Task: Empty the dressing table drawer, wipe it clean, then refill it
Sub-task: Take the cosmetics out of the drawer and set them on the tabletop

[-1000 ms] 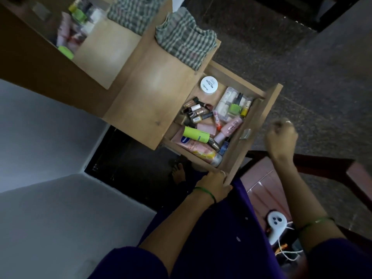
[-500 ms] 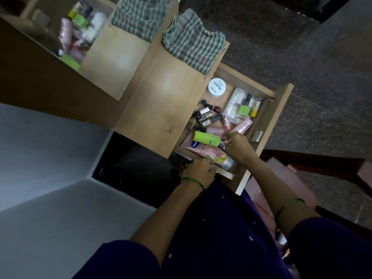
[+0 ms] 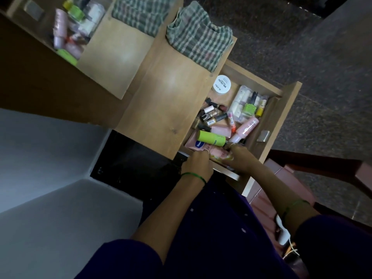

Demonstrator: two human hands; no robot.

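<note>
Drawer (image 3: 289, 109) open, centre-right of frame, crammed w/ cosmetics. Both hands at its near end: left hand (image 3: 198, 165) & right hand (image 3: 236, 158) grip clamped on pink lotion tube (image 3: 216, 153).

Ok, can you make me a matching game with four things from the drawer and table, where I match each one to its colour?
Things:
1. Round nail polish jar lid
2. Plastic tube lying near the hands
3. Folded checked cloth on the table top
4. Tall bottle near the drawer front

Colours:
A. pink
B. green and white checks
C. white
D. lime green

Pairs: 1-C, 2-D, 3-B, 4-A
</note>
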